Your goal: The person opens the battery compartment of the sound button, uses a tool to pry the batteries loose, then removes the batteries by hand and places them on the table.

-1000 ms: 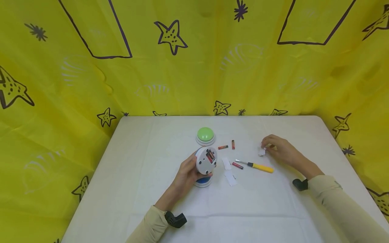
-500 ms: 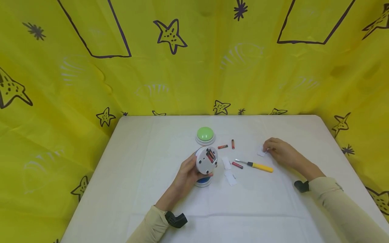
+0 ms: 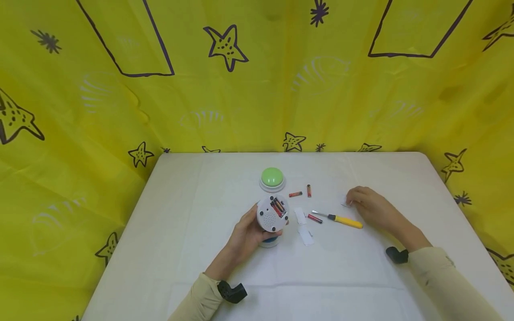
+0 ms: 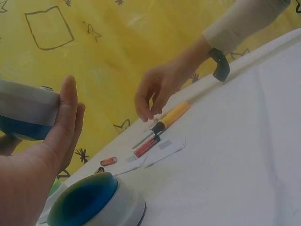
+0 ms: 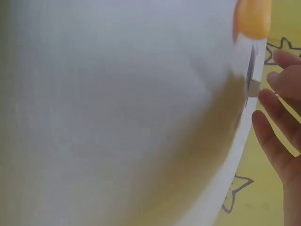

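My left hand grips a round white-and-blue answer buzzer, its underside turned toward the head camera. Red-and-black batteries sit in its uncovered compartment. At the right, my right hand pinches a small white battery cover at the tabletop, mostly hidden behind the fingers. In the right wrist view the fingertips are right at a small pale piece. A second blue buzzer stands on the table beneath the held one.
Behind the held buzzer stands a green buzzer. Loose batteries lie to its right, one of them near two white covers. A yellow-handled screwdriver lies between the covers and my right hand. Yellow patterned cloth hangs behind the table.
The cover at my right hand was tilted up, then lay flatter, and is now mostly hidden by the fingers. My right hand moved slightly nearer. The held buzzer's underside has turned more toward the head camera.
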